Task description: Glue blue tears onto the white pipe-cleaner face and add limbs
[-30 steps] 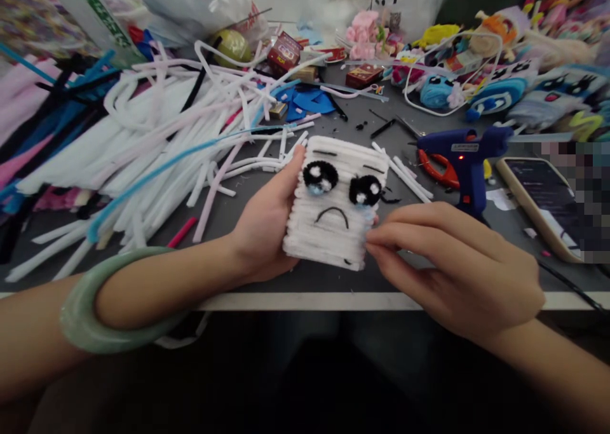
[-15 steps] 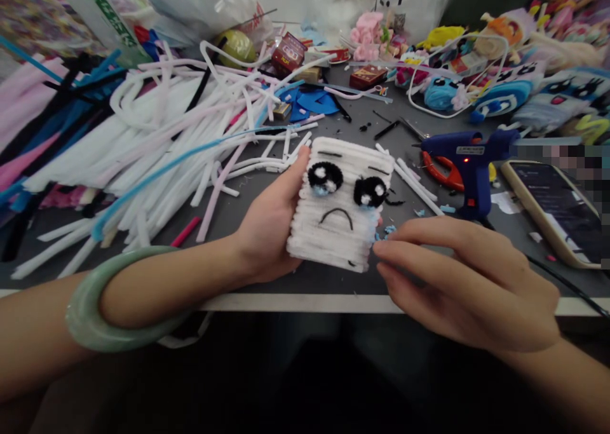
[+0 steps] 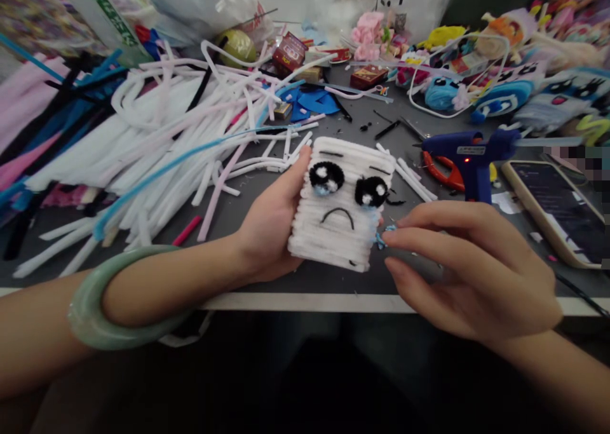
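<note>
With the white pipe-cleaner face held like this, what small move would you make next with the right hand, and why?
Probably bring the right hand slightly left to set the small blue bit at its fingertips under the nearer eye. The left hand steadies the white face piece, and the other eye already shows a blue tear.

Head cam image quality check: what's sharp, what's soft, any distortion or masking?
Head view: centre is sharp, the white pipe-cleaner face piece in the left hand and the right hand read cleanly. Edges soften and bend, as on the plush toys top right. Light is flat and even, no hard shadows; below the table edge it is dark. A pixelated block masks part of the right side beside the phone.
</note>
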Tool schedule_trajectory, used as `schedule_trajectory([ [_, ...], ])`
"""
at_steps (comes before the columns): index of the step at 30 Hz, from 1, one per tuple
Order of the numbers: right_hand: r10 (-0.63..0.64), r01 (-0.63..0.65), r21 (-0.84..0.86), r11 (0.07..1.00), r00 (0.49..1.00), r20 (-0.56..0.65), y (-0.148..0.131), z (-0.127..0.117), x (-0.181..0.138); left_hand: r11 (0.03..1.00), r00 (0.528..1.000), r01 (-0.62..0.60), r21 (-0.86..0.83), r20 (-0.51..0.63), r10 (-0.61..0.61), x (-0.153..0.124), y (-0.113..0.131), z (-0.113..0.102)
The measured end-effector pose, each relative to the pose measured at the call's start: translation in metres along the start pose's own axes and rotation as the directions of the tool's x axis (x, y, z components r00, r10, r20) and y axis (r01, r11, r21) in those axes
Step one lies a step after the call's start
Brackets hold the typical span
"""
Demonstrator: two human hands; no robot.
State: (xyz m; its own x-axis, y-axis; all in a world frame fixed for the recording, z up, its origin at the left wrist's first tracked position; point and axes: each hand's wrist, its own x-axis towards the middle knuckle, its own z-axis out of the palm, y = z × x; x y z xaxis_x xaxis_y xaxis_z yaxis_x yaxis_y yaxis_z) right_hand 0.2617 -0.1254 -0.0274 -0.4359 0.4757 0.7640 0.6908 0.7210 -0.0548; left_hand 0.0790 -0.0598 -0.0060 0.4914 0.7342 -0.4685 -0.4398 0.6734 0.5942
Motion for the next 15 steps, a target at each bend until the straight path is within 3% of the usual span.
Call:
schedule_trajectory([
  [15,0.008,-0.007,0.007,1.000,1.000,-0.006,0.0005,0.0026,-0.0026,1.000,1.000,-0.019,0.023,0.000,0.019,-0.0012,-0.0006,0.0022],
])
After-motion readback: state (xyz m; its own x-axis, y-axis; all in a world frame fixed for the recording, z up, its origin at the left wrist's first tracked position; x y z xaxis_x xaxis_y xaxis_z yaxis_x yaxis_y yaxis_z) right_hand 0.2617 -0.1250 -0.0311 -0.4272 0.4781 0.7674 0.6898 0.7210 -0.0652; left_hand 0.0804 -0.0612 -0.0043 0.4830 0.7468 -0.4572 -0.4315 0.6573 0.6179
